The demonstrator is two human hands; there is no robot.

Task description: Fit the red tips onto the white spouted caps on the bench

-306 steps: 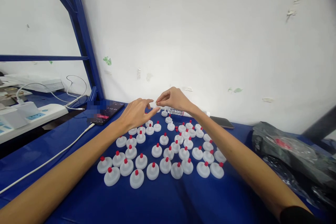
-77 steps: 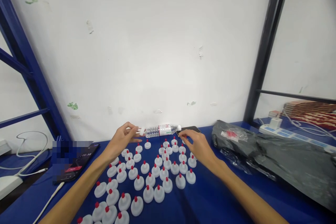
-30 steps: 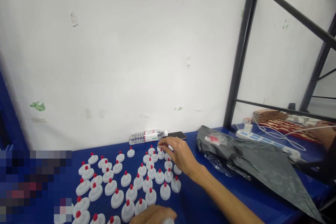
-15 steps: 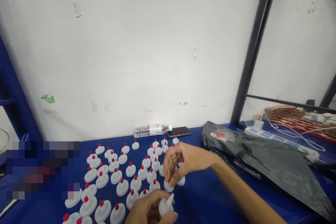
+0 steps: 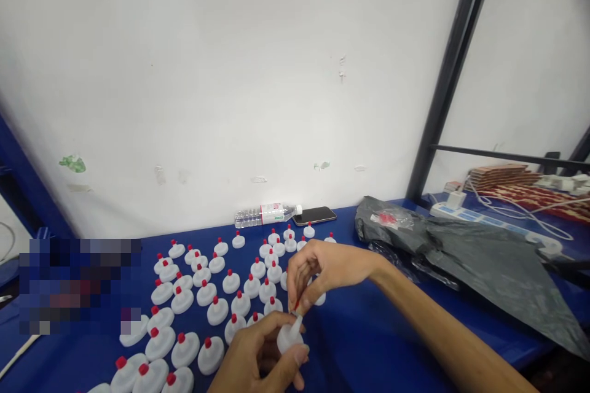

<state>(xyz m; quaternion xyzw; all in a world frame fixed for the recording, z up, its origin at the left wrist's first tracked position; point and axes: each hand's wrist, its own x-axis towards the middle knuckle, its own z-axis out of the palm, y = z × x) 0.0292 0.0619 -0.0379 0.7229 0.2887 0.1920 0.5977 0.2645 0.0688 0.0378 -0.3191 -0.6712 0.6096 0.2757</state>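
Note:
Between the thumb and fingers of my left hand (image 5: pixel 265 353) is a white plastic nozzle lid (image 5: pixel 289 338), its bare spout tilted up to the right. My right hand (image 5: pixel 316 273) reaches over from the right and pinches a small red cap (image 5: pixel 297 305) just at the spout's tip. Whether the cap touches the spout cannot be told. Across the blue table (image 5: pixel 364 344) stand several more white lids with red caps on their spouts, such as the red-capped lid (image 5: pixel 211 356) left of my left hand. My right hand hides a few of them.
A water bottle (image 5: pixel 270 215) lies by the wall next to a phone (image 5: pixel 315 215). On the right, a black plastic bag (image 5: pixel 479 270) has red pieces (image 5: pixel 386 219) on it. Behind are a power strip (image 5: pixel 488 221) and cables. A pixelated patch covers the left side.
My right hand has brought the red cap down to the spout of the lid in my left hand. The left hand has risen slightly in view; the camera has tilted a little.

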